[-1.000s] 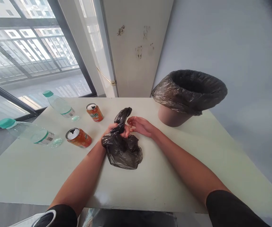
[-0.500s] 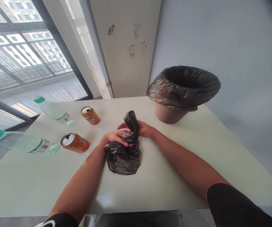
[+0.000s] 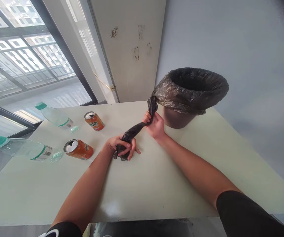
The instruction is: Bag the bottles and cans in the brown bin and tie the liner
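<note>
A black plastic bag (image 3: 135,131) is stretched between both hands above the pale table, twisted thin in the middle. My left hand (image 3: 124,147) grips its lower end, with a bunched tail hanging below the fingers. Closed around its other end is my right hand (image 3: 155,125), and a crumpled tip sticks up above the fist. Just beyond the right hand stands a pinkish-brown bin (image 3: 176,118), its rim covered by a dark bin liner (image 3: 193,102) folded over the outside.
To the left, two orange drink cans (image 3: 80,150) (image 3: 94,121) stand opened on the table (image 3: 142,194). Two clear bottles with green caps (image 3: 25,148) (image 3: 54,116) lie or lean farther left. A window and a wall border the table.
My hands have moved apart, the right one up and away toward the bin. The loosely bunched black bag is now pulled into a long twisted strand.
</note>
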`<state>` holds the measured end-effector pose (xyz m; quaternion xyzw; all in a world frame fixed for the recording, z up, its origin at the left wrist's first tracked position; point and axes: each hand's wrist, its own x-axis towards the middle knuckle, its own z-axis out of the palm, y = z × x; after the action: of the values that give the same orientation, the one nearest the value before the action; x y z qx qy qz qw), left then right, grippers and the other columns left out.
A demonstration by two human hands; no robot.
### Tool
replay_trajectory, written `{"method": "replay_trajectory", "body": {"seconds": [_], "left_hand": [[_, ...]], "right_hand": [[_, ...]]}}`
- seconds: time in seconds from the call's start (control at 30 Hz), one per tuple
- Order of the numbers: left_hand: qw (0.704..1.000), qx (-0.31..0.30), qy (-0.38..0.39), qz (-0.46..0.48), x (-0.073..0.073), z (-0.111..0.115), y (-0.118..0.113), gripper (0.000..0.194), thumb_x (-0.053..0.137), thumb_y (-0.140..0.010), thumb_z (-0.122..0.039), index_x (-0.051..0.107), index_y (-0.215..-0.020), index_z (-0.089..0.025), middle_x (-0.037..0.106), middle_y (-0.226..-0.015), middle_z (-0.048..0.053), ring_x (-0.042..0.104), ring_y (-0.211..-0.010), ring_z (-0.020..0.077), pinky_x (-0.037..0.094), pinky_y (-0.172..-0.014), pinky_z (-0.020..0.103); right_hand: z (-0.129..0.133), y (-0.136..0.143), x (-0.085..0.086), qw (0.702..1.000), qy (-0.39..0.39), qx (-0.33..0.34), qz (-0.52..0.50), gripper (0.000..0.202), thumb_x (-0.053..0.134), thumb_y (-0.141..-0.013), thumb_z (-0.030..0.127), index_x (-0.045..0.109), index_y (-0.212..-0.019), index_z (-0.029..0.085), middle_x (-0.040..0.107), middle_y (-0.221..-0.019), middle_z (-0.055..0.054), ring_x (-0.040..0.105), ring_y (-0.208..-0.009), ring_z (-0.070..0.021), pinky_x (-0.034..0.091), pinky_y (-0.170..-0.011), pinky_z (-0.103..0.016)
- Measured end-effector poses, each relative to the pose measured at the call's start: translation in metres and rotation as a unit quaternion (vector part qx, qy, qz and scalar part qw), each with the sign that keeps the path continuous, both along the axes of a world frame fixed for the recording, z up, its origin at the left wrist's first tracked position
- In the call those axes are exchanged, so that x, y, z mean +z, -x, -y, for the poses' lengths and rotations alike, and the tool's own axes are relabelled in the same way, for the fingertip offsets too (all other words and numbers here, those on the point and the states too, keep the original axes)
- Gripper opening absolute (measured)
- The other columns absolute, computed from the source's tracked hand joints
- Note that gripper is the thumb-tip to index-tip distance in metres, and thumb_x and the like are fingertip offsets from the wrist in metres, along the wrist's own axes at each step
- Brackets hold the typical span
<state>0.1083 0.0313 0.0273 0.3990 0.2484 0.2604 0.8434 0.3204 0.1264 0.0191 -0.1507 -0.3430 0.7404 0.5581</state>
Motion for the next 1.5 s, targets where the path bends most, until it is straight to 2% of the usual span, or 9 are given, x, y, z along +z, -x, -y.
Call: {"method": "replay_trajectory", "body": {"seconds": [0.23,0.43,0.57,0.77,0.93,1.1,1.27,1.4,1.5], "left_hand": [[0.998,0.043,0.036,0.036,-0.008,-0.028,0.003,0.028,0.067,-0.086,-0.042,0.063,-0.091,-0.015,0.040,-0.052,-0.006,0.025,-0.034,0.0059,0.020,-0.031,0.016],[0.999,0.050,0.002,-0.019,-0.022,-0.025,0.001,0.080,0.061,-0.077,-0.091,0.069,-0.093,-0.013,0.071,-0.076,0.015,0.060,-0.052,0.0170,0.036,-0.038,0.022],[0.993,0.079,-0.044,-0.075,-0.018,-0.015,0.000,0.059,0.092,-0.068,-0.062,0.071,-0.096,-0.014,0.072,-0.074,0.010,0.067,-0.061,0.0189,0.051,-0.053,0.026],[0.993,-0.030,-0.101,-0.053,-0.009,-0.012,0.001,0.030,0.086,-0.072,-0.031,0.075,-0.091,-0.009,0.063,-0.061,0.004,0.049,-0.047,0.0103,0.042,-0.049,0.025],[0.993,-0.084,-0.081,-0.017,-0.007,-0.012,-0.003,0.020,0.076,-0.081,-0.028,0.064,-0.072,-0.014,0.053,-0.057,0.003,0.070,-0.072,0.0247,0.059,-0.078,0.038],[0.998,-0.016,-0.057,-0.029,-0.009,-0.013,-0.005,0.025,0.073,-0.075,-0.018,0.065,-0.097,-0.013,0.058,-0.075,0.002,0.063,-0.060,0.0165,0.054,-0.055,0.028],[0.998,0.047,-0.034,-0.005,-0.010,-0.017,-0.002,0.011,0.066,-0.071,-0.015,0.055,-0.073,-0.016,0.041,-0.058,-0.004,0.032,-0.045,0.0061,0.027,-0.040,0.015],[0.998,-0.057,-0.009,-0.036,-0.009,-0.016,-0.003,0.011,0.064,-0.066,-0.016,0.054,-0.069,-0.016,0.038,-0.052,-0.004,0.025,-0.043,0.0060,0.022,-0.038,0.016],[0.995,-0.086,-0.001,-0.047,-0.009,-0.016,-0.002,0.013,0.063,-0.061,-0.016,0.057,-0.073,-0.015,0.041,-0.053,-0.003,0.024,-0.041,0.0059,0.021,-0.037,0.016]], "right_hand": [[0.011,0.018,-0.014,0.972,-0.136,-0.064,0.178,0.019,0.077,-0.080,0.025,0.072,-0.098,0.025,0.052,-0.089,0.001,0.048,-0.078,-0.0146,0.045,-0.077,-0.029],[0.021,0.020,-0.021,0.890,-0.340,-0.061,0.298,0.014,0.066,-0.091,0.027,0.075,-0.081,0.026,0.049,-0.099,-0.004,0.052,-0.088,-0.0198,0.049,-0.084,-0.037],[0.027,0.018,-0.015,0.858,-0.384,-0.078,0.332,0.012,0.067,-0.093,0.030,0.079,-0.097,0.030,0.053,-0.101,-0.005,0.054,-0.098,-0.0240,0.048,-0.098,-0.044],[0.012,0.016,-0.014,0.920,-0.157,-0.232,0.274,0.033,0.082,-0.084,0.039,0.068,-0.114,0.032,0.064,-0.117,-0.002,0.056,-0.109,-0.0212,0.047,-0.105,-0.038],[-0.001,0.012,-0.013,0.996,0.062,-0.033,0.048,0.039,0.081,-0.084,0.056,0.065,-0.108,0.029,0.074,-0.109,-0.001,0.067,-0.099,-0.0208,0.057,-0.093,-0.039],[0.006,0.013,-0.009,0.998,0.017,0.039,0.049,0.034,0.079,-0.089,0.055,0.071,-0.105,0.027,0.078,-0.107,-0.002,0.070,-0.105,-0.0221,0.056,-0.093,-0.037],[0.010,0.015,-0.007,0.989,0.008,0.144,0.045,0.040,0.086,-0.083,0.045,0.069,-0.117,0.034,0.069,-0.140,0.002,0.061,-0.130,-0.0226,0.051,-0.106,-0.042],[0.016,0.012,0.000,0.983,-0.029,0.180,0.031,0.027,0.083,-0.085,0.048,0.068,-0.097,0.029,0.068,-0.141,0.001,0.060,-0.132,-0.0239,0.049,-0.111,-0.045],[0.019,0.004,0.002,0.992,-0.046,0.116,-0.010,0.027,0.078,-0.088,0.050,0.061,-0.094,0.031,0.073,-0.107,0.003,0.068,-0.100,-0.0195,0.052,-0.106,-0.046]]}}
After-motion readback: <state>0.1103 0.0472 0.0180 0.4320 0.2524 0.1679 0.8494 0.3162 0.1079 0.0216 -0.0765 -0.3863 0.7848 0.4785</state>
